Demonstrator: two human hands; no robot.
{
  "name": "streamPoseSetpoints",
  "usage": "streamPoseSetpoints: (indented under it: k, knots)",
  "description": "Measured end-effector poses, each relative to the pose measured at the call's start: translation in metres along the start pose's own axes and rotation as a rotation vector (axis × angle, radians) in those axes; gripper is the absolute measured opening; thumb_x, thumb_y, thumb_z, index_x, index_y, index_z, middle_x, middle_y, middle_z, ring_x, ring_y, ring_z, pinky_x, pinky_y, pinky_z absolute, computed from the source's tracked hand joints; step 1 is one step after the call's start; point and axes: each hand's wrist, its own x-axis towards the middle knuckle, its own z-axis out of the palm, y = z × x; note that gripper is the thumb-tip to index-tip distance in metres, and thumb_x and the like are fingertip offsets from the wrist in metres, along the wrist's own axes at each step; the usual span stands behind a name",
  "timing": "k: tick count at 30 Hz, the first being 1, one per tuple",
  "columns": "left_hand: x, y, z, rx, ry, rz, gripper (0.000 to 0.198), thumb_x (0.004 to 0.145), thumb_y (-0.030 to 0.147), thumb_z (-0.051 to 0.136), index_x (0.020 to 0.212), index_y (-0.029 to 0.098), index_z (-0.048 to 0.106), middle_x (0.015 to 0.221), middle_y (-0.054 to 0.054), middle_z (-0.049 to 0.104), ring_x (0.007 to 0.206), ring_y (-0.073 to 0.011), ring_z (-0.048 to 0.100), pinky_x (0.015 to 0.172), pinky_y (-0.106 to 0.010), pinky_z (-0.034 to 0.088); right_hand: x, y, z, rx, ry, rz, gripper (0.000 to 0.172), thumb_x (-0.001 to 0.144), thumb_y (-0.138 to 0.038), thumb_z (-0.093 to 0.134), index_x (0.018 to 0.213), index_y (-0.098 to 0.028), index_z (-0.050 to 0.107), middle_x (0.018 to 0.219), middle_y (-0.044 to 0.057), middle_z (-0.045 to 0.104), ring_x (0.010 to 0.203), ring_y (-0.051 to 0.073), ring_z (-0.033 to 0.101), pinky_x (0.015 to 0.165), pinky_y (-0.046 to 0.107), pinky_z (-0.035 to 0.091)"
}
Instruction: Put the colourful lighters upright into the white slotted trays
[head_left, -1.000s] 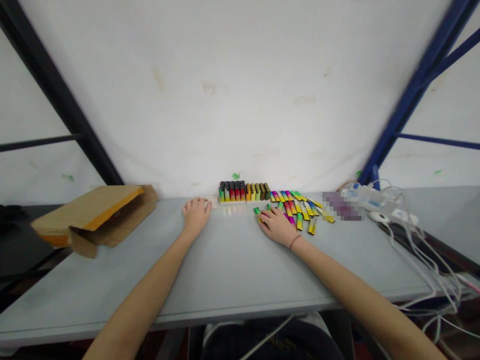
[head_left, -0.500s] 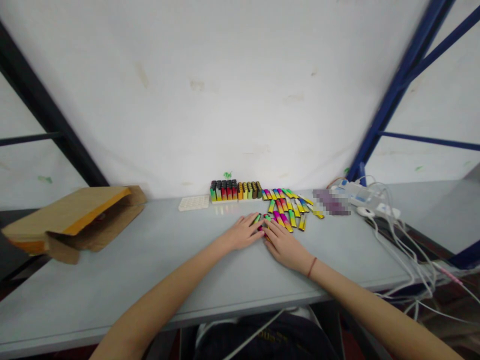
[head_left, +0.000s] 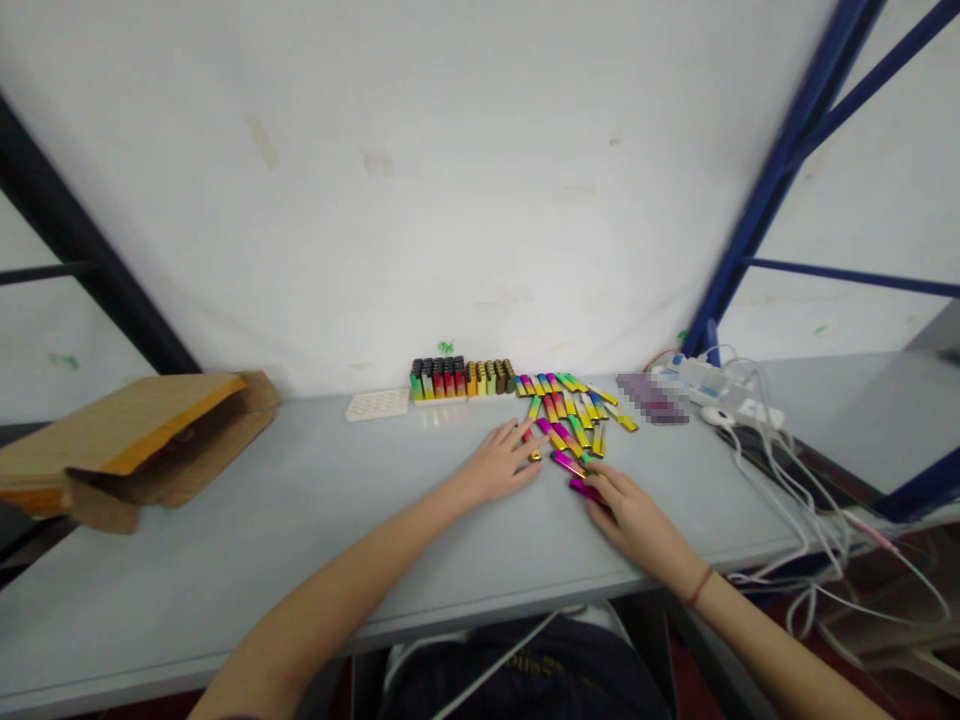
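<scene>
The left hand (head_left: 496, 464) lies low over the grey desk (head_left: 420, 580), open with its fingers spread, the fingertips at a red-and-yellow lighter (head_left: 533, 448); whether they touch it or only hover above it cannot be told. The right hand (head_left: 631, 512), nearer the front edge and with a thin red band (head_left: 701, 586) on its wrist, is half curled, palm down, its fingers reaching over the ends of a few lighters, among them a magenta one (head_left: 583, 489); a firm hold cannot be made out. Beyond both hands, many loose lighters (head_left: 574, 402) in bright gradients lie on their sides in uneven rows. Left of those, near the wall, two blocks stand upright in white trays: dark-capped lighters (head_left: 438, 380) and, just beside them, yellowish and dark ones (head_left: 491, 379). A white perforated tray (head_left: 377, 404) lies left of the blocks. A cardboard box (head_left: 142, 430), open towards the middle, sits at far left; a blurred purple patch (head_left: 652, 398) and tangled white cables (head_left: 765, 480) are at right.
</scene>
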Motion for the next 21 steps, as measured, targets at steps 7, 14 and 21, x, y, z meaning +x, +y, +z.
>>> streamPoseSetpoints:
  k: [7, 14, 21]
  knots:
    - [0.012, 0.01, 0.005, 0.047, -0.014, -0.057, 0.04, 0.096, 0.04, 0.044, 0.127, 0.016, 0.052, 0.142, -0.014, 0.04, 0.133, -0.0296, 0.032, 0.107, -0.045, 0.029, 0.009, 0.011, 0.006, -0.01, 0.085, 0.043, 0.011, 0.087, -0.021, 0.049, 0.094, -0.018, 0.056, 0.109, 0.011, 0.06, 0.097, 0.022, 0.058, 0.085, 0.038, 0.049]
    - [0.017, 0.016, 0.012, 0.069, 0.061, -0.165, 0.03, 0.093, 0.02, 0.045, 0.118, 0.01, 0.056, 0.135, -0.017, 0.046, 0.131, -0.0269, 0.034, 0.11, -0.042, 0.024, -0.006, 0.025, -0.003, -0.197, 0.15, 0.138, 0.013, 0.085, -0.026, 0.051, 0.091, -0.017, 0.058, 0.104, 0.011, 0.061, 0.091, 0.023, 0.059, 0.084, 0.036, 0.048]
    - [0.021, 0.021, 0.013, 0.026, 0.032, -0.273, 0.048, 0.095, 0.041, 0.043, 0.135, 0.014, 0.043, 0.144, -0.016, 0.036, 0.135, -0.0319, 0.027, 0.107, -0.05, 0.026, -0.006, 0.053, -0.003, -0.335, 0.153, 0.268, 0.022, 0.085, -0.029, 0.05, 0.096, -0.013, 0.061, 0.104, 0.015, 0.06, 0.088, 0.025, 0.059, 0.082, 0.039, 0.048]
